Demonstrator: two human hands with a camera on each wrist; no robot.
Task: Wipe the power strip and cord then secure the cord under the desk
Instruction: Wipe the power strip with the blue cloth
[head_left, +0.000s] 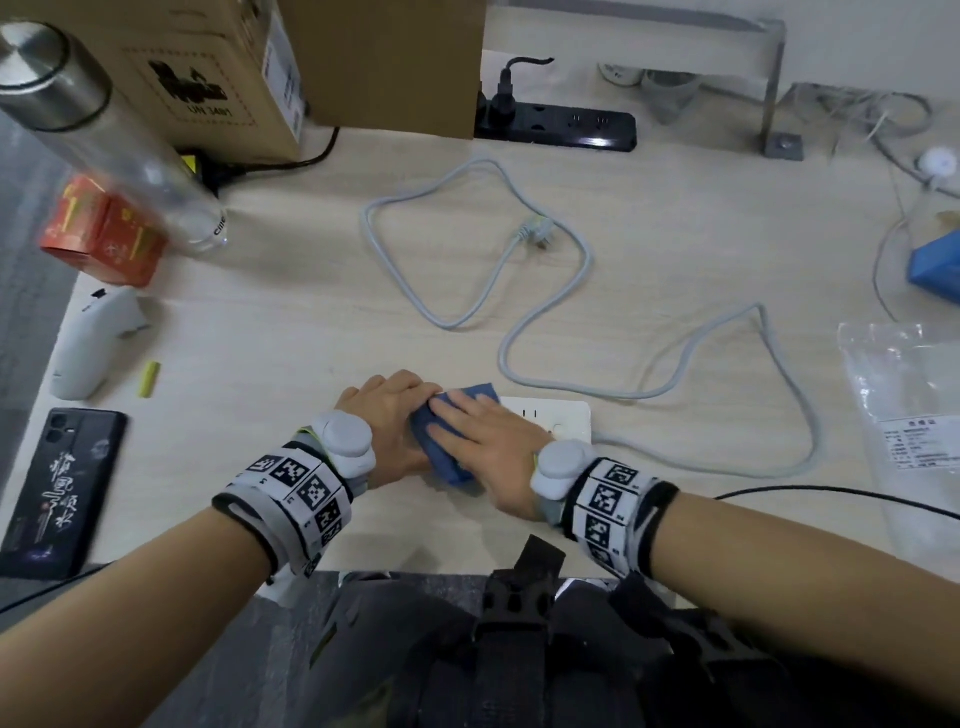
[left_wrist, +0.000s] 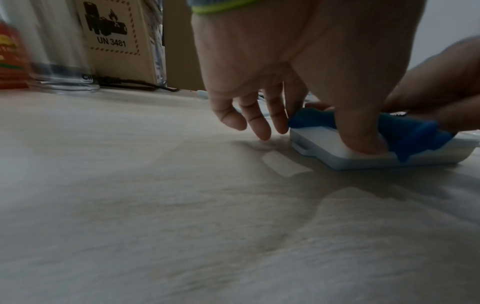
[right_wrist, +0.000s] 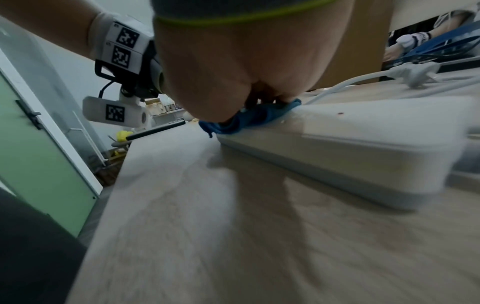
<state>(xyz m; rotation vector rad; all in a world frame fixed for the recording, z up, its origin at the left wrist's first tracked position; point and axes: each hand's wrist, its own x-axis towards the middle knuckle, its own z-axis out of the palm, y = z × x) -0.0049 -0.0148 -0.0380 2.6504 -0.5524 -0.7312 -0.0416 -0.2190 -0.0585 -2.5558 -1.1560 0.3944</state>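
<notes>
**Cloth on the power strip, both hands at its left end**

You had the white power strip (head_left: 558, 422) lying flat on the desk (head_left: 291, 322), close to the near edge and roughly centred in front of you. Your right hand (head_left: 485, 441) lay flat on a folded blue cloth (head_left: 441, 447), fingers straight, pressing it down on the strip's left half. Your left hand (head_left: 387, 415) sat at the strip's left end; from the left wrist view its thumb (left_wrist: 363, 135) pressed on the strip's top beside the cloth while the other fingers (left_wrist: 255, 121) hung loosely curled just off the end, tips near the desk. Whether they gripped the far edge, I could not tell.

The grey cord (head_left: 587, 260) left the strip's right end, looped out to the right, then wound back toward the far middle of the desk, its plug (head_left: 535, 228) lying loose there.

Noted around: a black power strip (head_left: 571, 124) at the far edge beside a cardboard box (head_left: 208, 78), a clear bottle (head_left: 119, 150) and red carton (head_left: 98, 234) far left, a phone (head_left: 62, 493) near left.
</notes>
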